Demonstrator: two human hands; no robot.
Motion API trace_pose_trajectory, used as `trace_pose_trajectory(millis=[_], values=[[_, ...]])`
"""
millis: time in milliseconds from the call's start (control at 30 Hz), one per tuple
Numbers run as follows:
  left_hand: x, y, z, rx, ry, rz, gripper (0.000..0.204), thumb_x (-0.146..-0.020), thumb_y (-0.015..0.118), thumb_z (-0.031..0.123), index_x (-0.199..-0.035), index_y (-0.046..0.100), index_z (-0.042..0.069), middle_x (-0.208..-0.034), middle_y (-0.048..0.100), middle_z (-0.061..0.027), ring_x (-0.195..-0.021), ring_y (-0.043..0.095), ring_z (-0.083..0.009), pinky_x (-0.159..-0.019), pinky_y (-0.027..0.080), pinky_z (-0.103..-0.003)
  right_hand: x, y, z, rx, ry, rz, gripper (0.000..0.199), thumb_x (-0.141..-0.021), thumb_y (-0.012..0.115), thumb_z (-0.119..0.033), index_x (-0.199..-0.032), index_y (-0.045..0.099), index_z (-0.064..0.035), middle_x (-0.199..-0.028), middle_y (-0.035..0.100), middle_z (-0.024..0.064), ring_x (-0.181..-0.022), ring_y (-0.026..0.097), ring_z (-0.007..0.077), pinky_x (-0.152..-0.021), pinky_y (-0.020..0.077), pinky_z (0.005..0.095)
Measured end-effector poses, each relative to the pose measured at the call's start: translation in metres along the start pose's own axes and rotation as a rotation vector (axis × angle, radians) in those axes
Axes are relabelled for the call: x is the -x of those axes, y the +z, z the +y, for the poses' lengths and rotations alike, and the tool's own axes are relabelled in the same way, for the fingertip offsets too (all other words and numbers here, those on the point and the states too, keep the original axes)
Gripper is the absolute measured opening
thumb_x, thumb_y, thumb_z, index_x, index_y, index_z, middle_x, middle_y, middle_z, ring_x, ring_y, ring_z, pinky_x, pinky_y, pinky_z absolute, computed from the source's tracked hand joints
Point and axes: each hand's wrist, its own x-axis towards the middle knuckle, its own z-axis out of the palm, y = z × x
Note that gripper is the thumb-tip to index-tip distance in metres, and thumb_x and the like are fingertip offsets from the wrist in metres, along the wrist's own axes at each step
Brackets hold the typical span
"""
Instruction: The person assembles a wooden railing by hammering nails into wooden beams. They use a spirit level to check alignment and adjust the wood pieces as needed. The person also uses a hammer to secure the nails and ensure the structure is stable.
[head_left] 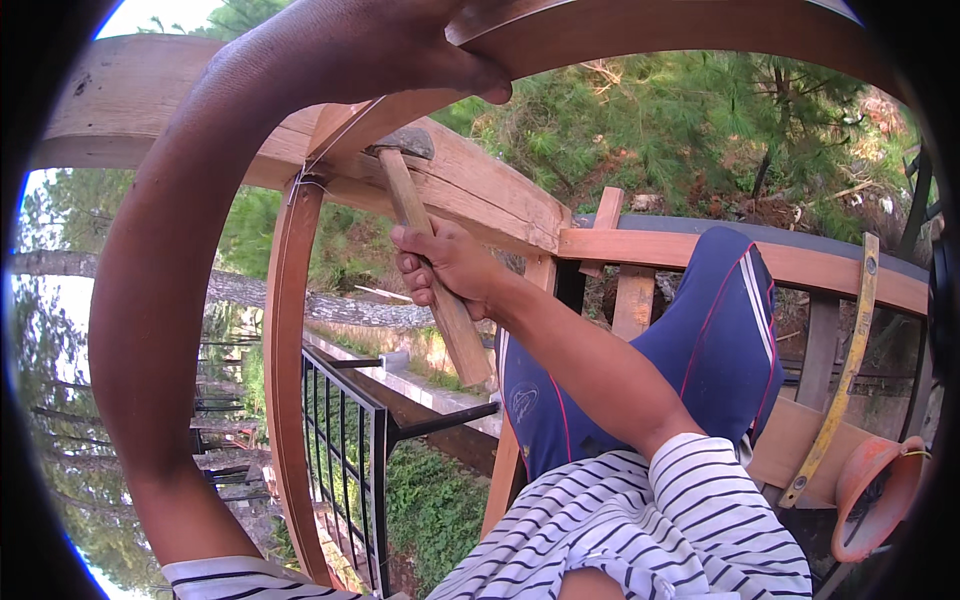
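Note:
My right hand (447, 268) is closed around the wooden handle of a hammer (464, 345). Its dark metal head is up at a beam joint, beside a short wooden piece (385, 118) and against or just in front of a thick, cracked beam (490, 195); contact cannot be made out. High at the top edge, my left hand (425, 50) grips a wooden beam (650, 42), the thumb along its underside and the other fingers out of sight. Thin wire or string (308, 182) is tied around the top of an upright post (285, 350) near the joint.
A yellow spirit level (845, 370) leans at the right, beside an orange plastic container (875, 500). A reddish rail (680, 248) runs past my knees. Below left stand a black metal railing (385, 480) and green plants; trees lie beyond the frame.

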Motion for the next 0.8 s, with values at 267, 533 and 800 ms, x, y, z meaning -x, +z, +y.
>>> trace_pose_trajectory(millis=[267,533,800], values=[[0.038,-0.032,0.019,-0.289,0.048,0.249,0.113,-0.068,0.083,0.065,-0.149,0.034,0.004,-0.148,0.048,-0.0212,-0.139,0.044,-0.0337,-0.109,0.04,-0.053,0.142,-0.046,-0.011,0.377,-0.004,0.46,0.025,-0.102,0.064,-0.022,-0.097,0.045,-0.0059,-0.073,0.053,0.0011,-0.055,0.054,0.0085,-0.046,0.0499,0.0282],[0.063,0.106,0.16,0.966,-0.023,0.055,0.068,-0.087,0.072,0.058,-0.108,0.07,-0.006,-0.105,0.073,-0.0201,-0.093,0.074,-0.0284,-0.079,0.058,-0.038,0.26,-0.035,-0.005,0.591,-0.532,0.739,0.047,-0.099,0.07,-0.029,-0.122,0.04,-0.0026,-0.079,0.06,0.0062,-0.06,0.064,0.0144,-0.053,0.0546,0.0325],[-0.006,0.244,0.227,2.228,-0.192,0.08,0.033,-0.103,0.063,0.024,-0.118,0.051,-0.002,-0.099,0.067,-0.0181,-0.083,0.071,-0.0271,-0.081,0.06,-0.041,0.323,-0.021,-0.023,1.687,-0.051,0.651,0.054,-0.093,0.072,-0.04,-0.121,0.052,0.0026,-0.089,0.068,0.0178,-0.089,0.07,0.0404,-0.078,0.0562,0.0472]])
